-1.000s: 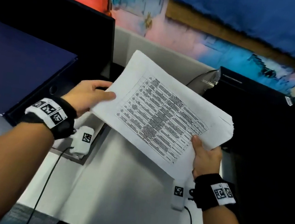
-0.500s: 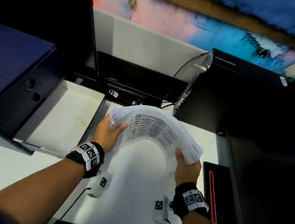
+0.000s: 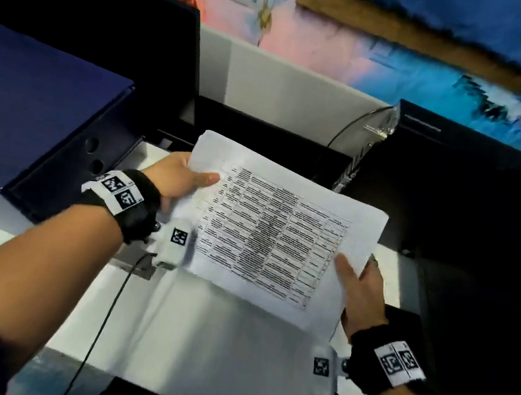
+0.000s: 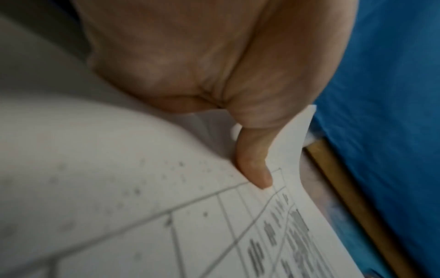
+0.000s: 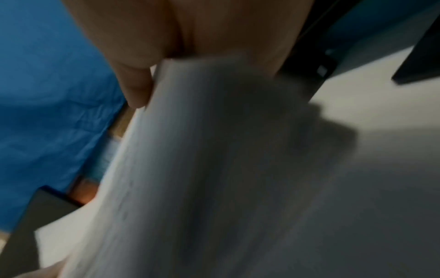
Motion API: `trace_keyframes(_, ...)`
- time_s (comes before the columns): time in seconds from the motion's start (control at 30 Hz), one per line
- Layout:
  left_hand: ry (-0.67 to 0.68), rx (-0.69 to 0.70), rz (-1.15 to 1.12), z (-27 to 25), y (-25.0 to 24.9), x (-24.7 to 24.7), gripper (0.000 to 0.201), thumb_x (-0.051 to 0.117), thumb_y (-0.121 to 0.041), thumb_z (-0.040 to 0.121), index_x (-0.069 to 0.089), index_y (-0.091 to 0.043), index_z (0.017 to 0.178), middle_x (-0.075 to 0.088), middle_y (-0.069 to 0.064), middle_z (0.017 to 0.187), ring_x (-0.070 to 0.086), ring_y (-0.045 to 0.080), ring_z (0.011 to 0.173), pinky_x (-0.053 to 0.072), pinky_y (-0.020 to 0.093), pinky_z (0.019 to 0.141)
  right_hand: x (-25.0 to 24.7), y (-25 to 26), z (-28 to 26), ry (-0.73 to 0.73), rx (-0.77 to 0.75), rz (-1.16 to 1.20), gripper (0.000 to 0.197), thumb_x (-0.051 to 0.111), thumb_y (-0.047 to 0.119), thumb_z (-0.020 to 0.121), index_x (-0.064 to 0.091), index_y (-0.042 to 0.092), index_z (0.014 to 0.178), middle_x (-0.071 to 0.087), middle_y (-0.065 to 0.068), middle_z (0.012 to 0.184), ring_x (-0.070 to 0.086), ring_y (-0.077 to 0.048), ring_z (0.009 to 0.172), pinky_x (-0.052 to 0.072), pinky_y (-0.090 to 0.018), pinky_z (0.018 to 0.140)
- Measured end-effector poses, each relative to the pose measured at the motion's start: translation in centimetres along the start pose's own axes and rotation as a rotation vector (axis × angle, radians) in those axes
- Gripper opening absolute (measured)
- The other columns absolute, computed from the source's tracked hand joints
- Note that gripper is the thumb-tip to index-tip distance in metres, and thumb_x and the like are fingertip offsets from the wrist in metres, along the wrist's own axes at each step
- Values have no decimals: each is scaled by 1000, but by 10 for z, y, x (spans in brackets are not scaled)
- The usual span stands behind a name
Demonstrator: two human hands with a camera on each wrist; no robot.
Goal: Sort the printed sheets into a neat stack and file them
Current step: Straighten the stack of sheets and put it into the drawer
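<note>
A stack of printed sheets with a table of text on top is held flat in the air over the white desk. My left hand pinches its left edge, thumb on top. My right hand grips the lower right corner, thumb on the page and fingers beneath. In the left wrist view the thumb presses on the printed sheets. The right wrist view is blurred; the printed sheets run out from between thumb and palm.
A dark blue printer stands at the left, its white tray mostly hidden behind my left wrist. A black monitor is behind it. A black cabinet fills the right side. A cable runs at the back.
The sheets, bowed upward and low over the desk half a second ago, are now flattened and raised. Both hands have moved up and apart with them.
</note>
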State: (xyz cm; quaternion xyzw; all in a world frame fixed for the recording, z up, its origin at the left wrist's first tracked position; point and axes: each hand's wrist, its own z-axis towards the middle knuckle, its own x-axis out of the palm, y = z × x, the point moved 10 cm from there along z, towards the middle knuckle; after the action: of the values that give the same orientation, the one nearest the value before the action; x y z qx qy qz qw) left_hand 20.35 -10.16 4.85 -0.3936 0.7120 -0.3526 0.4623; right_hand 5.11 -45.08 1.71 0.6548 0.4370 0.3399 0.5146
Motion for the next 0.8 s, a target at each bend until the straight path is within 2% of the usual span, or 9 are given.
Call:
trace_keyframes(0.13, -19, -249, 187, -9, 35, -24, 44, 70, -37, 89, 54, -15, 123, 61, 1, 87, 51, 16, 44, 41, 23, 36, 42, -6, -5, 122, 56, -58, 27, 57, 2, 95, 61, 16, 117, 73, -8, 113, 69, -32, 104, 53, -54, 92)
trace_keyframes(0.2, -38, -341, 140, -15, 56, -37, 47, 70, -32, 89, 46, -20, 128, 61, 2, 109, 59, 21, 63, 50, 27, 53, 67, 1, -4, 160, 67, -45, 26, 54, 1, 96, 63, 15, 115, 73, -9, 112, 70, -33, 103, 53, -55, 92)
trace_keyframes(0.3, -113, -404, 57, -4, 86, -59, 66, 76, -32, 84, 47, -6, 137, 58, 11, 132, 60, 31, 116, 47, 39, 101, 100, 8, -6, 173, 108, -23, 22, 49, 1, 99, 62, 10, 114, 73, -12, 111, 69, -35, 102, 52, -57, 93)
trace_keyframes(0.4, -150, -397, 146, 12, 103, -70, 84, 77, -43, 79, 40, -9, 146, 48, 7, 147, 50, 29, 131, 40, 38, 111, 122, 14, -5, 172, 90, -82, 23, 45, 0, 100, 63, 10, 111, 73, -13, 109, 69, -36, 102, 51, -58, 94)
trace_keyframes(0.5, -222, -351, 115, 27, 113, -77, 69, 79, -42, 77, 54, -9, 132, 63, 8, 130, 62, 29, 115, 51, 40, 100, 137, 31, -1, 113, 26, -181, 23, 47, -1, 99, 64, 12, 106, 75, -11, 102, 71, -35, 97, 54, -53, 90)
trace_keyframes(0.57, -247, -339, 215, 25, 106, -76, 70, 76, -35, 83, 44, -10, 140, 57, 10, 136, 58, 32, 121, 49, 40, 101, 145, 45, 3, 105, -16, -242, 21, 49, 0, 98, 64, 11, 108, 75, -12, 104, 72, -32, 94, 55, -52, 90)
trace_keyframes(0.63, -305, -218, 315, 10, 80, -77, 78, 71, -29, 88, 26, -14, 151, 43, 9, 150, 46, 33, 134, 42, 41, 108, 159, 54, 4, 131, -41, -271, 23, 48, -1, 98, 63, 9, 113, 74, -13, 107, 71, -31, 96, 54, -51, 92)
trace_keyframes(0.7, -320, -7, 272, -17, 49, -74, 67, 65, -24, 92, 31, -18, 149, 43, 2, 149, 46, 25, 134, 41, 39, 110, 175, 55, 3, 156, -30, -276, 25, 47, -2, 99, 61, 7, 118, 74, -11, 109, 70, -32, 101, 53, -50, 94)
trace_keyframes(0.8, -228, 234, 150, -81, 27, -79, 15, 58, -23, 96, 65, -27, 109, 68, -11, 98, 62, 2, 83, 55, 29, 83, 201, 48, 1, 173, 12, -225, 25, 45, -4, 99, 61, 3, 117, 74, -11, 106, 73, -26, 95, 60, -34, 77)
